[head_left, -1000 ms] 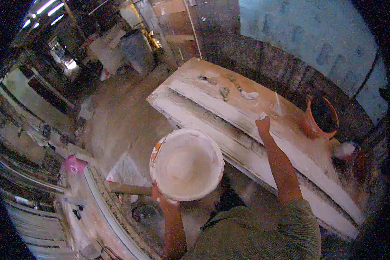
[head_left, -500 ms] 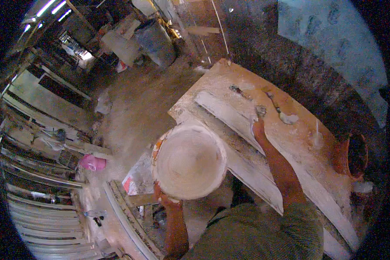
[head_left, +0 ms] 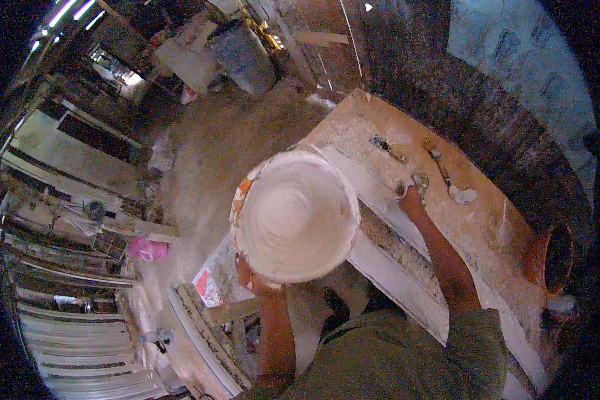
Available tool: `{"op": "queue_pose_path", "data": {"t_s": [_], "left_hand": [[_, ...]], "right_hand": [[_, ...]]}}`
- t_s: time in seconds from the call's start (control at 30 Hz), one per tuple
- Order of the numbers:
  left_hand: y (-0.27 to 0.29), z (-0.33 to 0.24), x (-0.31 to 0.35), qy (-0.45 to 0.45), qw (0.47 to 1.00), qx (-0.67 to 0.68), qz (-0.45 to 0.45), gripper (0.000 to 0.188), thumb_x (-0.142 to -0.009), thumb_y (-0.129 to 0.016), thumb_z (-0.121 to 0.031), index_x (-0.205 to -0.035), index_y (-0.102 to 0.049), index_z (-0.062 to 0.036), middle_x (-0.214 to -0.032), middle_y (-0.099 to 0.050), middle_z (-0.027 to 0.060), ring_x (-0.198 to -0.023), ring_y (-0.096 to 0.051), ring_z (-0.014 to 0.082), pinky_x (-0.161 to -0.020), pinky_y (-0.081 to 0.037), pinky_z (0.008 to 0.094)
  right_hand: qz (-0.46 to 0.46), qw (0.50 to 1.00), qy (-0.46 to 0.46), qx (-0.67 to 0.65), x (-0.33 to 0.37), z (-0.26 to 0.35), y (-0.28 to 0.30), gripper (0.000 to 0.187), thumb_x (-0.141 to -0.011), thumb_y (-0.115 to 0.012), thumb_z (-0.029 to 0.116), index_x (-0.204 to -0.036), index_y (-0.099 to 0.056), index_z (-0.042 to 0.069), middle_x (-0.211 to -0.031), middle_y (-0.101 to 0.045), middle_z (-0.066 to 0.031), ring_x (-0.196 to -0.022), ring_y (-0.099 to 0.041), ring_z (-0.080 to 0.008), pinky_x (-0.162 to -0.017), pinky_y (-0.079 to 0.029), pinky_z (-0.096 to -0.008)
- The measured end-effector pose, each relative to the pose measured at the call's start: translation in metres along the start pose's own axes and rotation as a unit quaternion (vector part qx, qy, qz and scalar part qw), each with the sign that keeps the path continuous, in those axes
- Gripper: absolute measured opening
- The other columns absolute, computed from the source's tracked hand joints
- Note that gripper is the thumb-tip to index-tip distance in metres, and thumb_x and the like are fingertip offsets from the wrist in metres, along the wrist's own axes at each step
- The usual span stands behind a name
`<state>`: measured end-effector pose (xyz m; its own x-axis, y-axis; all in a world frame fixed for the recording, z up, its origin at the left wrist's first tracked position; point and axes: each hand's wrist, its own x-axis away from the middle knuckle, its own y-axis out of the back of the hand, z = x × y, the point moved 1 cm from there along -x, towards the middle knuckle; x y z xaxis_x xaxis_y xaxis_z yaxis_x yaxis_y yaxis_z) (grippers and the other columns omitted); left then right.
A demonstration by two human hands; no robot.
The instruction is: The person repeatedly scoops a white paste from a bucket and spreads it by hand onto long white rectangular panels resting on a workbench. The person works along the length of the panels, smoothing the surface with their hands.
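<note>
My left hand [head_left: 259,279] is closed on the near left edge of a white bucket [head_left: 293,213], with its fingers partly hidden behind the wall. The bucket is tilted so its mouth faces me. Its inside is coated with pale, plaster-like residue, and orange patches show on its outer left side. My right hand [head_left: 412,199] reaches over the workbench [head_left: 487,200], its fingers bent around something small and greyish at the fingertips that I cannot make out. Beyond it lie a dark-handled tool with a white-caked end [head_left: 461,195] and another small dirty tool [head_left: 388,148].
Long whitish boards [head_left: 397,280] lie along the bench's near side. An orange bucket [head_left: 552,260] rests on its side at the right. To the left are a pink container [head_left: 148,249], a white sack [head_left: 220,277] and stacked pale strips [head_left: 80,347]. A large grey-blue barrel [head_left: 243,57] stands far back.
The bucket has moved away from me and tilted, showing more of its inner wall, with my left hand still on it. My right hand stays at about the same place over the bench. The view has shifted slightly.
</note>
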<state>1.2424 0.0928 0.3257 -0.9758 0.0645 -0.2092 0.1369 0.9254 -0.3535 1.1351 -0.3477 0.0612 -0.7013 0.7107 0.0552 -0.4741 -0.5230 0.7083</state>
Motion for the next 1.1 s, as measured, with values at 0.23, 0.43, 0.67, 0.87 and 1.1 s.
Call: {"op": "queue_pose_path", "data": {"t_s": [0.23, 0.43, 0.67, 0.87, 1.1], "left_hand": [[-0.024, 0.018, -0.044, -0.251, 0.934, -0.237, 0.091, 0.069, -0.087, -0.077, -0.039, -0.137, -0.046, -0.0029, -0.13, -0.06, 0.0197, -0.121, -0.059, 0.0397, -0.102, -0.047, 0.0538], [-0.023, 0.049, -0.061, -0.286, 0.901, -0.309, 0.105, 0.071, -0.084, -0.082, -0.041, -0.132, -0.048, -0.0015, -0.126, -0.062, 0.0205, -0.119, -0.06, 0.0406, -0.102, -0.045, 0.0556], [0.005, 0.077, -0.077, -0.45, 0.785, -0.407, 0.129, 0.069, -0.086, -0.081, -0.039, -0.134, -0.047, -0.0044, -0.135, -0.055, 0.0228, -0.117, -0.058, 0.0393, -0.103, -0.045, 0.0563], [0.005, 0.094, -0.077, -0.399, 0.868, -0.262, 0.134, 0.061, -0.091, -0.076, -0.035, -0.136, -0.044, -0.0098, -0.135, -0.052, 0.0232, -0.121, -0.054, 0.0387, -0.103, -0.049, 0.0541], [0.029, 0.106, -0.106, -0.024, 0.993, 0.117, 0.009, 0.057, -0.084, -0.08, -0.024, -0.128, -0.045, -0.0108, -0.127, -0.053, 0.0165, -0.113, -0.056, 0.0314, -0.099, -0.052, 0.0512]], "right_hand": [[-0.011, 0.976, 0.212, -0.04, 0.074, 0.179, 0.115, 0.053, -0.083, -0.076, 0.024, -0.128, -0.058, 0.003, -0.115, -0.068, -0.02, -0.108, -0.068, -0.0362, -0.093, -0.054, -0.0461], [0.208, 0.871, 0.369, 0.248, 0.141, 0.262, 0.08, 0.074, -0.085, -0.07, 0.043, -0.141, -0.052, -0.001, -0.128, -0.062, -0.0308, -0.112, -0.067, -0.0412, -0.089, -0.057, -0.052], [0.235, 0.933, 0.268, 0.045, 0.17, 0.323, -0.012, 0.056, -0.101, -0.058, 0.038, -0.143, -0.052, 0.002, -0.126, -0.065, -0.0244, -0.115, -0.063, -0.0391, -0.096, -0.052, -0.0508], [0.321, 0.781, -0.05, -0.534, 0.049, 0.365, -0.068, 0.04, -0.1, -0.058, 0.032, -0.127, -0.063, 0.004, -0.119, -0.069, -0.0148, -0.108, -0.066, -0.0282, -0.09, -0.055, -0.0444], [0.421, 0.856, 0.291, -0.068, 0.082, 0.385, -0.035, 0.041, -0.096, -0.048, 0.019, -0.123, -0.062, -0.008, -0.119, -0.068, -0.0284, -0.109, -0.068, -0.0384, -0.096, -0.053, -0.0484]]}}
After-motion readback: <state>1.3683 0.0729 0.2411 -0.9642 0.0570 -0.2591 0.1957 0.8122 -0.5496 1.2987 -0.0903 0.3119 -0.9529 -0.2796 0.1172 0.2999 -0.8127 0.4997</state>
